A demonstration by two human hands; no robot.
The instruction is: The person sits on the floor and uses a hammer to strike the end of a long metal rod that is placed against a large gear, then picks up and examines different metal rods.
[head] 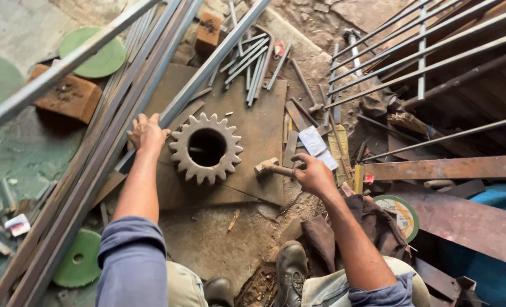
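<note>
The person is crouching over a rusty toothed gear (206, 148) that is lying flat on a steel plate (258, 131); everything here is being placed against that gear. The left hand (146, 133) is resting just left of the gear on a long steel bar (207, 71), fingers curled over the bar's edge and pressed together; the right hand (314, 175) is sitting just right of the gear, fingers wrapped tightly around the handle of a hammer (275, 169), whose head is lying close to the gear's lower right teeth. Beyond the gear a bundle of short steel rods (252, 62) is lying loose; to its lower left a green cutting disc (79, 258) is lying on the floor; below it the person's black boot (290, 270) is standing on rubble.

Judging by this, a swing of the hammer is risking a glancing blow off the teeth, since the gear appears unclamped; the bare left hand is sitting near enough to be pinched if the bar is jolted; loose rods and scrap underfoot are inviting a slip.
</note>
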